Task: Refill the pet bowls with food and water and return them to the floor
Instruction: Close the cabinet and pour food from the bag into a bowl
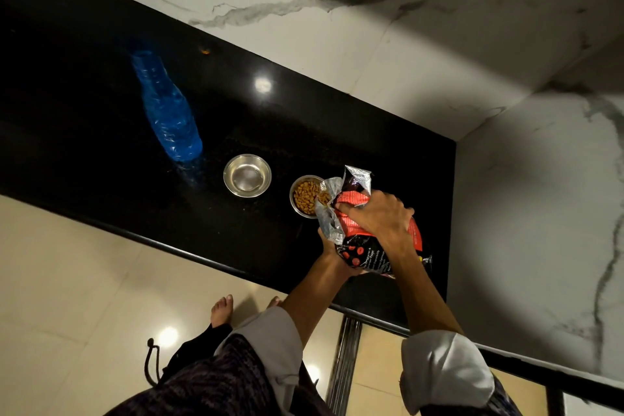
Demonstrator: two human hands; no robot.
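Round steel bowl (305, 196) heaped with kibble; crinkled foil bag (358, 213) in both hands

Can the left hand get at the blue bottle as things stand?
Probably not yet: the left hand grips the food bag from below. The counter between it and the blue bottle looks unobstructed, past the empty bowl.

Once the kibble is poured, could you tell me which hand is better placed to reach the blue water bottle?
The left hand: it holds the food bag on the side nearer the blue water bottle, which stands far left beyond both bowls. The right hand would probably have to cross over.
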